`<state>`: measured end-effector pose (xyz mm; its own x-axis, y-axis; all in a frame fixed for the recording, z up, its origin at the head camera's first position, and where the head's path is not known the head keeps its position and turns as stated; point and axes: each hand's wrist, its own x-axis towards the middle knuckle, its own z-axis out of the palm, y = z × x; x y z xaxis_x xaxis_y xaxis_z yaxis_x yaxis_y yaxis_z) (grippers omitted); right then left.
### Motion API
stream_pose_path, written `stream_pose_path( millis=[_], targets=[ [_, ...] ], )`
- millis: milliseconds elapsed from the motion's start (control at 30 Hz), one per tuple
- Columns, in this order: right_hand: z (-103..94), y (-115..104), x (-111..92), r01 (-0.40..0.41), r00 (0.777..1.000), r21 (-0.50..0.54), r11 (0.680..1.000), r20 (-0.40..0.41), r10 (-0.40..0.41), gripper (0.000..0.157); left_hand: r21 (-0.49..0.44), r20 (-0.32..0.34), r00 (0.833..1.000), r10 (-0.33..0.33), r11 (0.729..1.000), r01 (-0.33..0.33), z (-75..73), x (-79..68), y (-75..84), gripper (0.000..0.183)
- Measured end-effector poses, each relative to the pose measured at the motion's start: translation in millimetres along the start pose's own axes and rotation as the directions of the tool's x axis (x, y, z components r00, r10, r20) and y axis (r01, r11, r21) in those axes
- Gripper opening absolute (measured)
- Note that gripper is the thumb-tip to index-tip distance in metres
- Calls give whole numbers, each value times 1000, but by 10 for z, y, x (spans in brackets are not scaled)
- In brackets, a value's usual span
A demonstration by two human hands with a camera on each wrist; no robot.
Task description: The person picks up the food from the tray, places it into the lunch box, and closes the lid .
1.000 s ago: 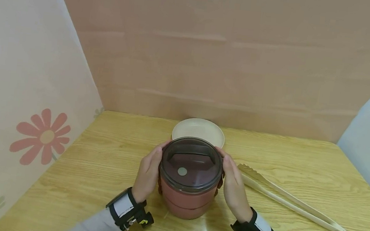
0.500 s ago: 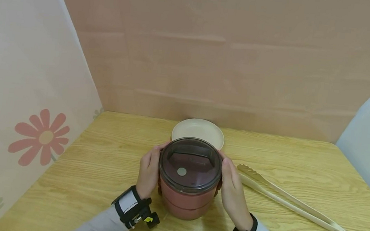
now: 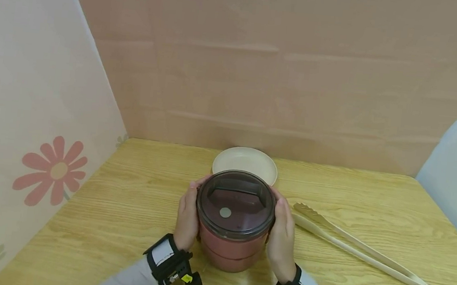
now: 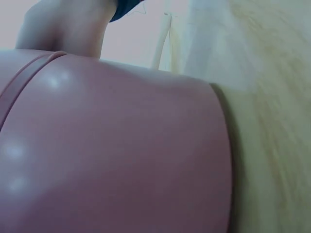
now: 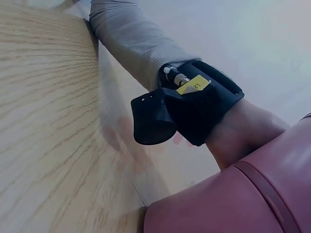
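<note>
A round pink lunch box (image 3: 230, 250) stands upright on the table, with a smoky see-through lid (image 3: 246, 216) on top. My left hand (image 3: 188, 219) holds its left side and my right hand (image 3: 282, 238) its right side, up near the lid's rim; the farther fingers are hidden behind the box. The left wrist view is filled by the lunch box's smooth pink wall (image 4: 136, 145), with my right hand (image 4: 68, 29) against its far side. In the right wrist view, my left hand (image 5: 243, 133) lies against the box.
A cream plate (image 3: 245, 156) lies behind the lunch box, its near part hidden. Long cream tongs (image 3: 361, 251) lie on the wooden table (image 3: 136, 188) to the right. A brown backdrop stands at the back, with pale patterned panels at both sides.
Both wrists have swung inward and toward me, the left one to the right and the right one to the left. The lunch box, plate and tongs have stayed in place.
</note>
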<state>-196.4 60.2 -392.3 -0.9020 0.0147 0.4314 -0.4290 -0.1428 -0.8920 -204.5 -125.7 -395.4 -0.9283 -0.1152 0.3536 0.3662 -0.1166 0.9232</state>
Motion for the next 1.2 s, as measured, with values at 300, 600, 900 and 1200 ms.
stream_pose_path(
  millis=[300,600,900,1200],
  targets=[
    [90,54,-16,22,996,20,1000,-89,-20,51,10,-23,1000,0,1000,0,7,-19,-16,60],
    [122,130,-39,83,994,28,996,-70,-80,53,23,-27,999,17,1000,-17,9,-26,-9,60],
    [68,138,-30,105,994,39,994,-32,-104,52,23,-23,1000,21,1000,-20,14,-29,-18,60],
    [52,137,-9,62,997,17,998,-38,-61,53,28,-19,1000,10,1000,-9,10,-8,-51,60]
  ],
)
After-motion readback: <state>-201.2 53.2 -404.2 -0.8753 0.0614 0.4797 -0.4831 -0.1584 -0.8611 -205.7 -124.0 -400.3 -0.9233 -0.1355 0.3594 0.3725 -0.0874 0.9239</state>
